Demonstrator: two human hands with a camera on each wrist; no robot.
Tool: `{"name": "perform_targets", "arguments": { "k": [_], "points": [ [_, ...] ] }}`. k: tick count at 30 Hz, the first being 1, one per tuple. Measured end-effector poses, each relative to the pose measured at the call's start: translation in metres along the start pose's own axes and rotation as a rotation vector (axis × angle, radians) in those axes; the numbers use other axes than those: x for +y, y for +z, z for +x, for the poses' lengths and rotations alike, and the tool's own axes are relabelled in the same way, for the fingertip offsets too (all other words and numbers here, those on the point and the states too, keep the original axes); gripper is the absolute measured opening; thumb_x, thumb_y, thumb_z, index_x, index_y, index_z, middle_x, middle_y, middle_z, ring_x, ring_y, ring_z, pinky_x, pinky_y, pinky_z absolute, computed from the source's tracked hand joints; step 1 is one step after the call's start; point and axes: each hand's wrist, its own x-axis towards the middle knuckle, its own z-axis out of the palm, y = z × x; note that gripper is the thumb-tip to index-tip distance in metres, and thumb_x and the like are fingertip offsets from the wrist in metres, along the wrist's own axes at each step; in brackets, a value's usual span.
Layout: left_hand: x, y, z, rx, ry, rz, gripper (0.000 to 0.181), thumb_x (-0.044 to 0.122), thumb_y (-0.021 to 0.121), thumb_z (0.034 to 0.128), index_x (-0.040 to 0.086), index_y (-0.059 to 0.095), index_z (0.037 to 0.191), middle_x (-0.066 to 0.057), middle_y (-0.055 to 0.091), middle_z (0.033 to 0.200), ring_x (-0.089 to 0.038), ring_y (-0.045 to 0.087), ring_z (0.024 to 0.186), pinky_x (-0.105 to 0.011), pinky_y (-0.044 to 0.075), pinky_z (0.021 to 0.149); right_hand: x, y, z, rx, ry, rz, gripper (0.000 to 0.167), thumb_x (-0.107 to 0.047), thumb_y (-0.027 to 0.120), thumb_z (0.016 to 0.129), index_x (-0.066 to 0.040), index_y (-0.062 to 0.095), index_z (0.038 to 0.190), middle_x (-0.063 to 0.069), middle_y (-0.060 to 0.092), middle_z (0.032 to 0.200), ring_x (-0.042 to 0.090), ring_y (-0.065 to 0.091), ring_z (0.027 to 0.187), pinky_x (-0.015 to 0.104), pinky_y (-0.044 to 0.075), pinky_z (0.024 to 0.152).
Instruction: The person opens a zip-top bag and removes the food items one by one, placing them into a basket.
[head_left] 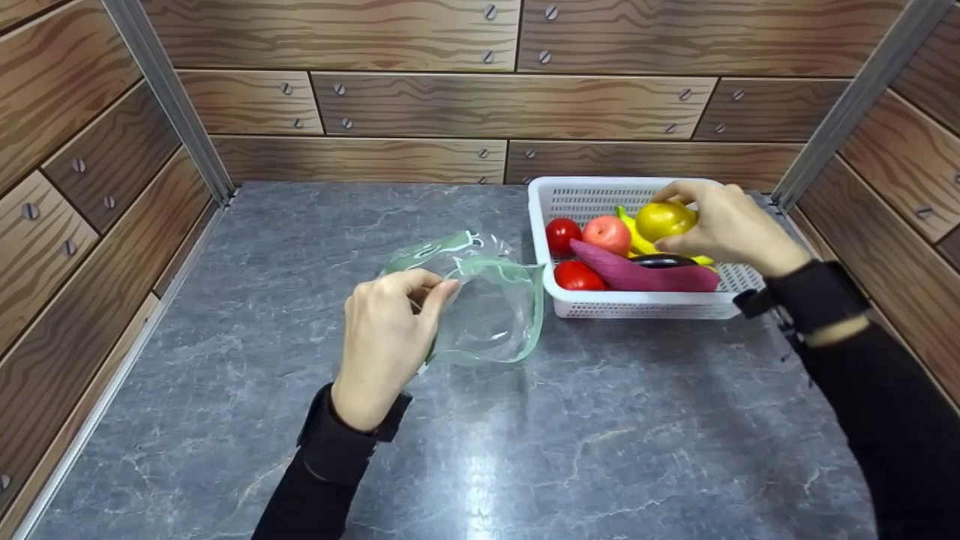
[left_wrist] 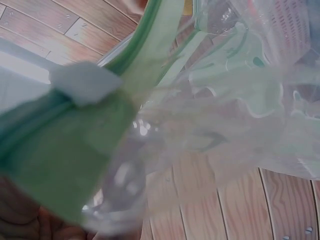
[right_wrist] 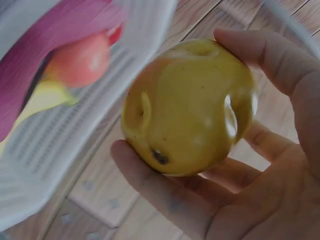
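My left hand (head_left: pixel 390 322) pinches the rim of a clear plastic zip bag (head_left: pixel 487 319) with green edges, its mouth spread open above the table. In the left wrist view the bag's green zip edge (left_wrist: pixel 75 145) is close and blurred. My right hand (head_left: pixel 724 225) holds a round, lumpy yellow-green fruit (head_left: pixel 665 221) between thumb and fingers, over the right side of a white basket (head_left: pixel 645 306). Seen from the right wrist, the same fruit (right_wrist: pixel 192 112) has a dark spot near its lower end, and the basket (right_wrist: pixel 95 117) lies to its left.
In the basket lie red round pieces (head_left: pixel 579 276), a pinkish round fruit (head_left: pixel 607 235), yellow bananas (head_left: pixel 637 238), a long purple piece (head_left: pixel 645 277) and a dark glossy one (head_left: pixel 664 261). Wood-patterned walls (head_left: pixel 517 105) enclose the grey marbled table (head_left: pixel 225 337) on three sides.
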Motion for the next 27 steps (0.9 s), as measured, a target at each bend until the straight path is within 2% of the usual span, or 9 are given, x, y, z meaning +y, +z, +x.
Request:
{"name": "perform_targets", "arguments": {
  "k": [6,12,17,20,24,27],
  "points": [
    [0.001,0.0,0.0,-0.006,-0.002,0.005,0.016,0.026,0.081,0.0932,0.012,0.082,0.085,0.001,0.074,0.067,-0.011,0.062,0.055,-0.033,0.051,0.058,0.058,0.005,0.019,-0.063,0.096,0.006,0.064,-0.025,0.09,0.08,-0.005,0.065,0.136,0.037,0.066,0.13,0.047,0.067,0.103,0.036,0.046,0.075],
    [0.002,0.0,0.0,-0.009,-0.004,0.01,0.016,0.026,0.082,0.0926,0.013,0.083,0.085,0.001,0.074,0.067,-0.011,0.061,0.054,-0.033,0.051,0.058,0.103,0.015,0.023,-0.154,0.173,-0.009,0.064,-0.029,0.087,0.085,-0.002,0.061,0.138,0.043,0.062,0.13,0.05,0.064,0.107,0.034,0.046,0.075],
    [0.001,0.001,-0.001,-0.012,-0.005,0.01,0.016,0.026,0.082,0.0927,0.012,0.082,0.085,0.001,0.074,0.067,-0.01,0.06,0.054,-0.032,0.05,0.058,0.118,0.024,0.023,-0.198,0.184,-0.042,0.064,-0.03,0.084,0.086,0.0,0.06,0.137,0.042,0.063,0.127,0.049,0.063,0.105,0.039,0.046,0.076],
    [0.0,0.0,0.0,-0.01,-0.005,0.01,0.016,0.026,0.082,0.0926,0.012,0.082,0.085,0.001,0.075,0.067,-0.01,0.06,0.054,-0.031,0.051,0.058,0.122,0.029,0.024,-0.211,0.175,-0.062,0.063,-0.029,0.083,0.086,0.002,0.061,0.136,0.041,0.064,0.124,0.049,0.062,0.102,0.047,0.049,0.078],
    [0.0,0.0,0.0,-0.008,-0.002,0.012,0.015,0.026,0.082,0.0924,0.012,0.082,0.085,0.001,0.075,0.068,-0.01,0.062,0.055,-0.032,0.052,0.058,0.124,0.033,0.026,-0.247,0.169,-0.058,0.063,-0.026,0.082,0.086,0.005,0.06,0.137,0.043,0.06,0.132,0.055,0.061,0.11,0.063,0.051,0.09],
    [-0.001,0.0,0.0,-0.007,-0.002,0.008,0.015,0.025,0.082,0.0927,0.013,0.082,0.085,0.001,0.075,0.068,-0.01,0.062,0.055,-0.032,0.051,0.058,0.125,0.035,0.027,-0.275,0.163,-0.071,0.063,-0.025,0.08,0.088,0.007,0.06,0.138,0.042,0.058,0.138,0.058,0.059,0.117,0.067,0.049,0.096]
  ]
}}
